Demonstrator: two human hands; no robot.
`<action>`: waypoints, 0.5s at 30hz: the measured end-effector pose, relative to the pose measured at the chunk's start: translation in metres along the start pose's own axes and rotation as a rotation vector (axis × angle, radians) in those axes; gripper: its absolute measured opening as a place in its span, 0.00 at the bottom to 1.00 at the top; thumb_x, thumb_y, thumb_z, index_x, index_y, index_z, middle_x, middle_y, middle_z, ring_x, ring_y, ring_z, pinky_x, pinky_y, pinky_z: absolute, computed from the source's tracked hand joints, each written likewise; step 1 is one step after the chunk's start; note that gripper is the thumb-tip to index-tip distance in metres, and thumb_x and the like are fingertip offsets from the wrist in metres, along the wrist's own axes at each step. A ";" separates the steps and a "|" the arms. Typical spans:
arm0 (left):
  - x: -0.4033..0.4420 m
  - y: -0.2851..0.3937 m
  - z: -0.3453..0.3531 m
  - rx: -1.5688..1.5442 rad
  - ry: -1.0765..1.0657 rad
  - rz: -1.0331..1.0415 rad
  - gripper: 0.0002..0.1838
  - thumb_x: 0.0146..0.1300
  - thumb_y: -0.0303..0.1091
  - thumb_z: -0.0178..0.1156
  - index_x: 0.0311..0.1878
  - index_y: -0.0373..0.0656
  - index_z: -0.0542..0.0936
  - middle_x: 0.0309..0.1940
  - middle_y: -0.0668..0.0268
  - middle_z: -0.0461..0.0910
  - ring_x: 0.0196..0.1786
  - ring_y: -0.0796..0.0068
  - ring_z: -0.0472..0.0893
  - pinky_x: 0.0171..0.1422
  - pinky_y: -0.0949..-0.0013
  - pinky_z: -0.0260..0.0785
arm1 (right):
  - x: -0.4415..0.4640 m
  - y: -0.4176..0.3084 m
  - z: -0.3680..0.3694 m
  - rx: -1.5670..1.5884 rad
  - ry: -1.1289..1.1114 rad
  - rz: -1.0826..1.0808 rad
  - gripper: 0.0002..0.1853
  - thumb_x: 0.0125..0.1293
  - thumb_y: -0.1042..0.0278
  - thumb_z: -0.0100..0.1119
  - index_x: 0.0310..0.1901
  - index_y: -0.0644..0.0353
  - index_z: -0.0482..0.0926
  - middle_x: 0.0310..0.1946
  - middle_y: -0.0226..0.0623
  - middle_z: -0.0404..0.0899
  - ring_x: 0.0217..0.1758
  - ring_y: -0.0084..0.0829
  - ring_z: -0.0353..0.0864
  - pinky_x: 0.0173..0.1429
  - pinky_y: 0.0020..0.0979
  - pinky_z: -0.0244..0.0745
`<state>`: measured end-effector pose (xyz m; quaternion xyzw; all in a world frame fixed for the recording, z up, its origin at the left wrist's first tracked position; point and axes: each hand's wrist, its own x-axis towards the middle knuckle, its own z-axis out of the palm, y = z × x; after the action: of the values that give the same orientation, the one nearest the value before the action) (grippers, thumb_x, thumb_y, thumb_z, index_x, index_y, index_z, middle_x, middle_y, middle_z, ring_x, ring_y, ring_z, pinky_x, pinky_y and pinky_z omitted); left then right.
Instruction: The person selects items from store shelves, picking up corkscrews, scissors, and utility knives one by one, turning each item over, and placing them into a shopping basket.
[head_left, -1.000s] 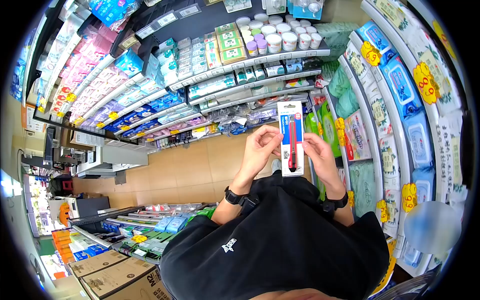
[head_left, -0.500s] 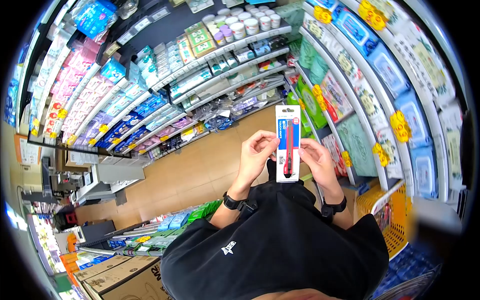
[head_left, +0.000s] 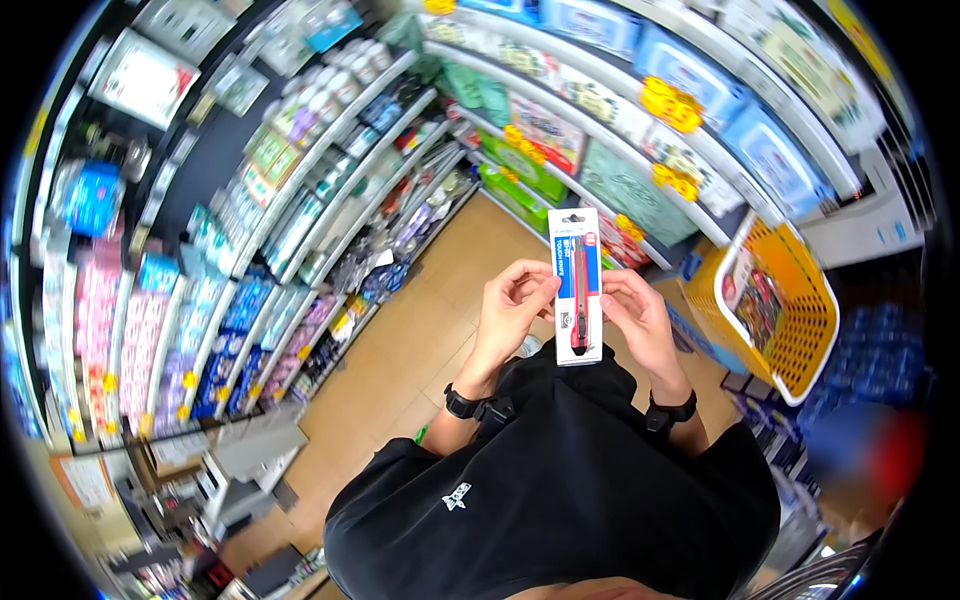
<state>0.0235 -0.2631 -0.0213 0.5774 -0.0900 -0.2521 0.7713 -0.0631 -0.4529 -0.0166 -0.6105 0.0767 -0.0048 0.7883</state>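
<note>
A packaged utility knife [head_left: 579, 290] stands upright in front of my chest, its red and black body showing on a white and blue card with a hang hole at the top. My left hand [head_left: 517, 305] pinches the card's left edge between thumb and fingers. On the opposite edge, my right hand [head_left: 636, 312] grips the card with its thumb in front, the fingers partly hidden behind. Each wrist carries a black band.
A yellow basket [head_left: 805, 330] with packets in it stands at my right. Shelves of wipes [head_left: 770, 155] run along the upper right, and shelves of small packs [head_left: 215, 340] line the left. Tan floor [head_left: 405, 330] lies between them.
My view and body have turned to the right, so the shelves have swung round and the yellow basket shows more fully. The packaged knife stays in both hands, almost unmoved before me.
</note>
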 end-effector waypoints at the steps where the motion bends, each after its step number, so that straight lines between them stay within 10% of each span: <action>1: 0.004 -0.002 0.010 0.006 -0.039 -0.024 0.10 0.70 0.30 0.63 0.50 0.35 0.79 0.33 0.67 0.84 0.32 0.84 0.82 0.34 0.79 0.74 | -0.008 0.000 -0.009 0.006 0.045 -0.009 0.13 0.74 0.75 0.56 0.56 0.66 0.74 0.46 0.33 0.79 0.49 0.21 0.80 0.51 0.25 0.76; 15: 0.058 -0.064 0.179 0.070 -0.517 -0.136 0.18 0.67 0.26 0.65 0.59 0.38 0.76 0.44 0.69 0.82 0.40 0.84 0.80 0.39 0.78 0.73 | -0.101 -0.005 -0.150 0.098 0.464 -0.104 0.09 0.75 0.75 0.54 0.53 0.64 0.72 0.46 0.33 0.77 0.46 0.23 0.81 0.46 0.29 0.84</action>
<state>-0.0218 -0.4566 -0.0331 0.5250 -0.2537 -0.4392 0.6835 -0.1819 -0.5886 -0.0365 -0.5572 0.2241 -0.1892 0.7769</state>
